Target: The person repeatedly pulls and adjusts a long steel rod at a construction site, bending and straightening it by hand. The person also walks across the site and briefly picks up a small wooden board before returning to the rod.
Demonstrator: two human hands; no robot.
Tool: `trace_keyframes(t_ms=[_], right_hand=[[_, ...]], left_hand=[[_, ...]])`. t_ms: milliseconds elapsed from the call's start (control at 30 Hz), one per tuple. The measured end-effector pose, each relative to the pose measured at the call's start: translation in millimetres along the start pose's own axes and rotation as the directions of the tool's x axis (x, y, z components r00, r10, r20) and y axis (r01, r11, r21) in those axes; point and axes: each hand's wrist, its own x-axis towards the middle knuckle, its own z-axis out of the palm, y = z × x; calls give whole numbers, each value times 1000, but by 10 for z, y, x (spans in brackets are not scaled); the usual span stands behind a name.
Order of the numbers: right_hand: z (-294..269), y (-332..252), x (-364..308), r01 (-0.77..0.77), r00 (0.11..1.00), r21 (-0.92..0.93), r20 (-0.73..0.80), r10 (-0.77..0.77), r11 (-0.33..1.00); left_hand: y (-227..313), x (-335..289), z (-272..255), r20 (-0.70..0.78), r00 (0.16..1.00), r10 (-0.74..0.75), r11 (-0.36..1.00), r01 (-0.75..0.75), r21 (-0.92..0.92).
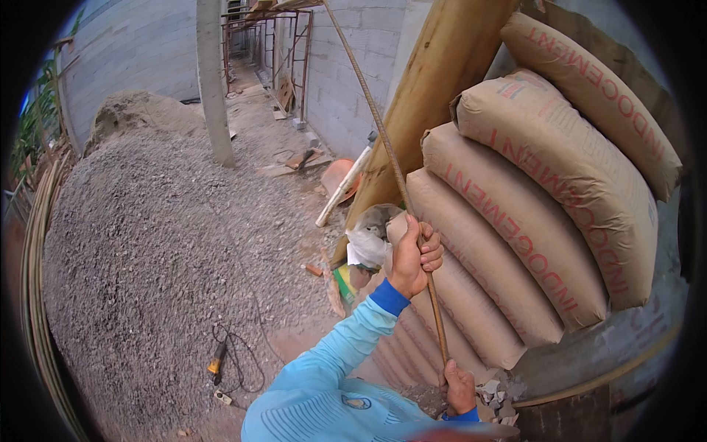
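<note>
A long, thin, ribbed rebar rod (375, 110) runs from the top of the view down between my two hands. My left hand (414, 258) is closed around it partway along, in front of the stacked cement bags (515, 228). Lower down, my right hand (461, 387) grips the rod near its visible lower end. Both arms wear light blue sleeves with darker blue cuffs. Crumpled clear plastic (370, 243) lies just behind my left hand. Where the rod's upper end stops is out of view.
A large gravel heap (169, 236) covers the left, with a yellow-and-black power tool (216, 361) and its cord on it. A thick wooden post (434, 88) leans beside the bags. There are also a concrete pole (213, 88), white pipe (345, 186), scaffolding (304, 66) and long rods (37, 272).
</note>
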Motion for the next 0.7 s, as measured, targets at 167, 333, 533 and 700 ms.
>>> trace_keyframes(t_ms=[167,333,533,700], right_hand=[[193,-371,308,-174,957,105,254,143,979],[381,-217,177,-351,904,251,343,256,902],[100,-41,86,-215,954,236,258,152,948],[-30,103,32,-142,988,168,91,128,976]], left_hand=[[395,236,9,-92,988,127,992,-129,-15],[162,-237,-176,-127,982,141,989,-135,55],[-198,-381,-148,-18,1000,-14,1000,13,-28],[-388,-330,-43,-18,998,-53,998,53,-14]])
